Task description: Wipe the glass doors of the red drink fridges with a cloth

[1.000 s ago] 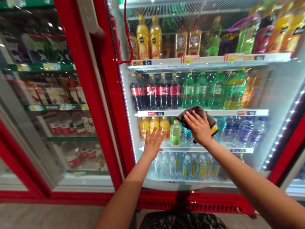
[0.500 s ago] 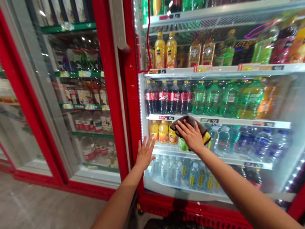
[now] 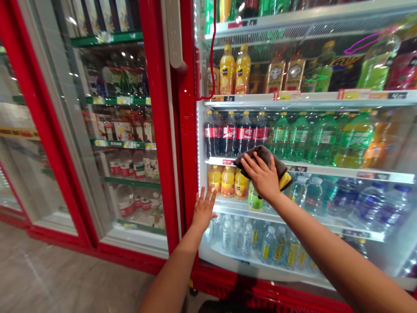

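My right hand (image 3: 263, 176) presses a dark grey cloth (image 3: 275, 163) with a yellow patch flat against the glass door, in front of the shelf edge below the cola bottles (image 3: 245, 132). Its fingers are spread over the cloth. To the left, my left hand (image 3: 203, 211) rests with fingers apart on the glass near the red door frame (image 3: 187, 165), holding nothing. Orange juice bottles (image 3: 227, 181) stand behind the glass between the two hands.
Green soda bottles (image 3: 298, 135), blue-capped bottles (image 3: 373, 202) and small water bottles (image 3: 269, 244) fill the shelves behind the glass. Another red-framed cooler (image 3: 156, 130) with a vertical handle (image 3: 176, 34) stands at left, above the floor (image 3: 48, 274).
The view has shifted, so the coolers sit further right in the picture. My right hand and the cloth have moved slightly up and left against the shelves. My left hand stays spread.
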{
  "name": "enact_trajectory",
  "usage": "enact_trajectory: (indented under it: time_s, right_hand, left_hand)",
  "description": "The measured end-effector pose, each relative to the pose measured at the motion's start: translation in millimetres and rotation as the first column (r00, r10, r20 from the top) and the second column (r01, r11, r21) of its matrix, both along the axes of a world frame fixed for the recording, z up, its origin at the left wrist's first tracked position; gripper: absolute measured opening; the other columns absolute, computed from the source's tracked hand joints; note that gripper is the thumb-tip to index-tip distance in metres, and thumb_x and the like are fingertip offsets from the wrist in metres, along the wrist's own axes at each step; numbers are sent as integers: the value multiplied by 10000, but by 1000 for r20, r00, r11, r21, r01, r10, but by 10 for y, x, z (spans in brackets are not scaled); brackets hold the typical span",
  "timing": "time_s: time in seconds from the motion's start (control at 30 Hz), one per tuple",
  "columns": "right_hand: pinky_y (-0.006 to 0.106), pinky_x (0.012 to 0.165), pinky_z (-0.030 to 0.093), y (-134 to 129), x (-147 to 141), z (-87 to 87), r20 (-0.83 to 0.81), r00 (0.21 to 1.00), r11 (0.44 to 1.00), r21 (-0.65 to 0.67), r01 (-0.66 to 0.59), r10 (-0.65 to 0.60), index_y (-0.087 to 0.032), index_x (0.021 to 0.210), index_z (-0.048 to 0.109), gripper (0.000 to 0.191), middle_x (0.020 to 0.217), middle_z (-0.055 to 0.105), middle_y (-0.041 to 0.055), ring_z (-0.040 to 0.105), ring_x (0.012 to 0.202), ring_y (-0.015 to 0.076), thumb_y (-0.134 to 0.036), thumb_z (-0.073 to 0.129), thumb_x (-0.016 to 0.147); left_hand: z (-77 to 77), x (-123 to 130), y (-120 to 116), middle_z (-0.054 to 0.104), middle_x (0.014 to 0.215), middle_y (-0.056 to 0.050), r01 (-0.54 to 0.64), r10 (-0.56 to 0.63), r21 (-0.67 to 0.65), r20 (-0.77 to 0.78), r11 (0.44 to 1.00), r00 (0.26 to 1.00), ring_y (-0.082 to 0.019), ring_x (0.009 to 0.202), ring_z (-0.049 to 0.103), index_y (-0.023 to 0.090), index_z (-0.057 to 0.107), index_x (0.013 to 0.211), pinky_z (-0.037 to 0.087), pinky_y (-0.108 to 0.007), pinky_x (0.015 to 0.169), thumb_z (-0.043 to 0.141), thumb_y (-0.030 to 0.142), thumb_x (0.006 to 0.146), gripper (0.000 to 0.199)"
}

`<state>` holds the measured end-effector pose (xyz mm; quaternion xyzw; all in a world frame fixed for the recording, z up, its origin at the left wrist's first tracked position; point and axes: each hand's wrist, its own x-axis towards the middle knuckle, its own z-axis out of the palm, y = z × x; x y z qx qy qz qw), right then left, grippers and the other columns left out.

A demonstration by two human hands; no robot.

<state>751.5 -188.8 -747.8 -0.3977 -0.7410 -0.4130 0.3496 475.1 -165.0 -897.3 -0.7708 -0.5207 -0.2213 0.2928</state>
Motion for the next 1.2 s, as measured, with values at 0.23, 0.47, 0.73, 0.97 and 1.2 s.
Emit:
enact_trajectory:
  time_s: [0.23, 0.47, 0.73, 0.97, 1.2]
  right_hand:
    - [530, 1273, 96, 11, -275, -474, 348, 904, 968, -118, -221, 249, -268, 1414, 552, 400, 1508, 538, 14, 473, 1391, 207, -304, 479, 1023]
    - [502, 1250, 199, 84, -31, -176, 207, 964, 981, 67, -184, 167, -316, 1204, 697, 268, 1332, 684, -34, 573, 1248, 194, -224, 568, 987]
    - [525, 1277, 112, 158, -550, -273, 374, 881, 956, -77, -283, 291, -283, 1310, 633, 325, 1463, 584, -27, 529, 1324, 198, -238, 535, 1003]
    - [641, 1246, 99, 188, -559, 70, 140, 978, 988, -35, -153, 157, -317, 1476, 481, 497, 1548, 484, 7, 429, 1425, 271, -170, 475, 1002]
    - [577, 1252, 177, 307, -792, 148, 468, 821, 943, -114, -312, 328, -277, 1339, 612, 355, 1489, 559, -8, 500, 1369, 243, -228, 494, 1009]
  left_hand:
    - [30, 26, -43, 92, 1674, -132, -6, 7, -15, 6, 1000, 1000, -335, 1529, -79, 210, 145, 1612, 155, -582, 1250, 908, 378, 648, 1241]
    - [-14, 8, -2, 120, 1669, -136, 12, -11, -36, 19, 999, 1000, -334, 1522, -81, 231, 139, 1612, 179, -600, 1239, 928, 378, 613, 1282]
    - [3, 20, -45, 120, 1669, -138, 14, -12, -40, 31, 999, 999, -336, 1523, -54, 253, 161, 1608, 204, -609, 1233, 931, 393, 602, 1274]
    - [-21, 7, -41, 112, 1669, -141, 9, -7, -55, 34, 998, 999, -341, 1528, -26, 267, 91, 1616, 208, -595, 1238, 937, 417, 578, 1348]
    - [-52, 19, -39, 84, 1679, -137, -21, 22, -70, 17, 997, 1000, -345, 1535, -10, 259, 109, 1615, 206, -608, 1235, 914, 429, 626, 1287]
